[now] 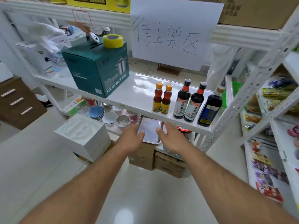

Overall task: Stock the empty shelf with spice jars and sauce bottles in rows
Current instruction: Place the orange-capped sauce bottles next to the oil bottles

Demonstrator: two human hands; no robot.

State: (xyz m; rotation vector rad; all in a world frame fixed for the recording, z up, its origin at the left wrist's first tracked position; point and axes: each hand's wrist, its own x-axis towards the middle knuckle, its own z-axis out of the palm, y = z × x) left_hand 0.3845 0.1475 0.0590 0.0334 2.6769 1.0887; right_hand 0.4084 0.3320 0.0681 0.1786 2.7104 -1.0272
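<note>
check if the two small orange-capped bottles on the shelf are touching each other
Touching. The head view shows the two orange-capped bottles with bodies pressed side by side, no gap, on the shelf.

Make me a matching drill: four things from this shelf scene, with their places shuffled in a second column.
Things:
1. tape roll
2. oil bottles
3. metal tray
4. blue bowls

Places:
A. lower level, between the hands
B. lower level, left, beside a white bowl
C. on the green box
D. shelf, left of the soy sauce bottles

Pairs: 1-C, 2-D, 3-A, 4-B
</note>
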